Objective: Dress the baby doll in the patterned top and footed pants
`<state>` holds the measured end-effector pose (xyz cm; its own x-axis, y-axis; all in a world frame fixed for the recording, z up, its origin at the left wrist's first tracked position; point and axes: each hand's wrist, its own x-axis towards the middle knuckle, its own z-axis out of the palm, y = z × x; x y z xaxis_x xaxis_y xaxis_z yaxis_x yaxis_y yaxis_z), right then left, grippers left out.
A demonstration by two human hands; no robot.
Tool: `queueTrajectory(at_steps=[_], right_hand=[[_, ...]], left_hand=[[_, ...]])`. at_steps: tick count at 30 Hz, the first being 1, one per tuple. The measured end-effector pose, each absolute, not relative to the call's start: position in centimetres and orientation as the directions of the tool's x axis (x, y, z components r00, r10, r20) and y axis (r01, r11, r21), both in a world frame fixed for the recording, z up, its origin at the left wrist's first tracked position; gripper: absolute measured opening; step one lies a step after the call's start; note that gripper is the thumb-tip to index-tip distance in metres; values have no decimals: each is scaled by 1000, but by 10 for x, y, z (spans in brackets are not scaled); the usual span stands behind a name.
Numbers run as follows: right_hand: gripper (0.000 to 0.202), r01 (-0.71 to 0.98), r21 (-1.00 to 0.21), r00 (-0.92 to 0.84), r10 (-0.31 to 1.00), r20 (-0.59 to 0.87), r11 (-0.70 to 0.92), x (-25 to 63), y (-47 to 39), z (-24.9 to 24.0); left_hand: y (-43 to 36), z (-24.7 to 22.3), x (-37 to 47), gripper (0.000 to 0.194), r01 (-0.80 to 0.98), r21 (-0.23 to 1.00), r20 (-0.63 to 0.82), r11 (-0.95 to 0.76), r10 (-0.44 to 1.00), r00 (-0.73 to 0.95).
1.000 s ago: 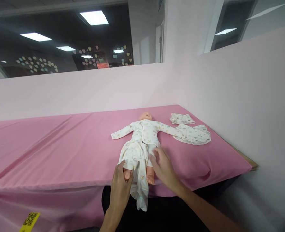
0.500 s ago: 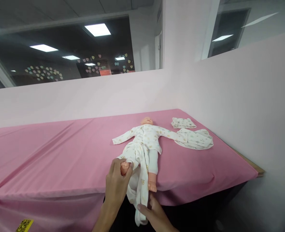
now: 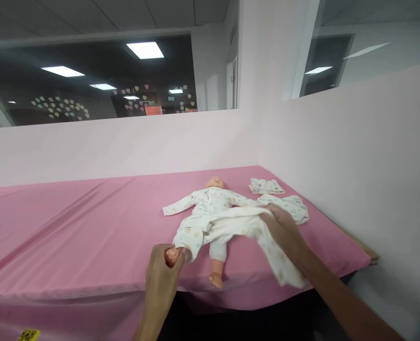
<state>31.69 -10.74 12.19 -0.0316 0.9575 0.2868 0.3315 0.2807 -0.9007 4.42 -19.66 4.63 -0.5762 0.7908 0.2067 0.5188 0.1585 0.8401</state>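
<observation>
A baby doll (image 3: 214,182) lies on its back in a white printed shirt (image 3: 208,201), arms spread. White baby pants (image 3: 238,222) are on one of its legs, the one on the left of the view; that foot (image 3: 172,256) pokes out of the cuff. My left hand (image 3: 162,274) is closed around this foot at the cuff. My right hand (image 3: 284,232) grips the upper part of the pants and stretches it sideways over the doll's other leg, while the loose end hangs down, blurred. The other leg (image 3: 217,251) wears a white under-layer, with its foot bare.
A pink cloth (image 3: 99,227) covers the table. Folded printed baby clothes (image 3: 266,186) and a second printed garment (image 3: 298,207) lie to the right of the doll. Walls stand behind and at the right. A wooden table corner (image 3: 371,255) shows at right.
My right hand has risen from below the table edge and swung right, pulling the pants out sideways. My left hand stays at the foot, which has shifted slightly left and down.
</observation>
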Motion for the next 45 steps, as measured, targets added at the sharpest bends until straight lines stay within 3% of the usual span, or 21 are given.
queueTrajectory(at_steps=[3, 5, 9, 11, 14, 18, 20, 23, 25, 31, 37, 41, 45], right_hand=[[10, 419, -837, 63, 908, 413, 352, 314, -87, 130], [7, 515, -763, -61, 905, 422, 390, 308, -92, 113], [17, 656, -558, -418, 860, 292, 509, 305, -119, 56], [20, 683, -505, -485, 844, 227, 528, 308, -129, 36], [22, 694, -511, -498, 850, 169, 508, 313, -137, 27], [22, 619, -580, -564, 813, 143, 531, 315, -143, 35], [19, 612, -580, -569, 809, 149, 538, 317, -143, 35], [11, 658, -522, -534, 825, 186, 543, 323, -141, 24], [13, 689, -509, -487, 849, 203, 517, 331, -137, 17], [23, 627, -729, -245, 957, 153, 277, 361, -126, 19], [34, 538, -819, -289, 956, 46, 202, 367, -117, 29], [50, 358, -909, -273, 955, 115, 212, 343, -100, 49], [45, 137, -960, -349, 919, 184, 244, 297, -68, 84]], left_hand=[[-198, 34, 51, 35, 534, 824, 167, 192, 817, -551], [-201, 24, 54, 34, 556, 808, 153, 195, 842, -517], [-211, 10, 51, 33, 591, 787, 113, 177, 900, -420], [-214, 11, 46, 37, 610, 779, 77, 144, 944, -322], [-205, 30, 40, 40, 669, 742, 98, 40, 981, -168], [-160, 75, 47, 36, 768, 597, 354, -232, 935, 7], [-128, 92, 54, 36, 774, 536, 388, -336, 913, 128], [-82, 103, 62, 30, 755, 502, 206, -421, 906, 368], [-60, 103, 63, 29, 767, 491, 69, -414, 896, 440], [-44, 104, 56, 31, 785, 529, -138, -323, 880, 455], [-58, 111, 55, 35, 597, 794, -60, -112, 964, 260], [-68, 120, 58, 39, 393, 916, -60, -79, 943, 329], [-77, 125, 63, 36, 321, 939, 5, -122, 940, 342]])
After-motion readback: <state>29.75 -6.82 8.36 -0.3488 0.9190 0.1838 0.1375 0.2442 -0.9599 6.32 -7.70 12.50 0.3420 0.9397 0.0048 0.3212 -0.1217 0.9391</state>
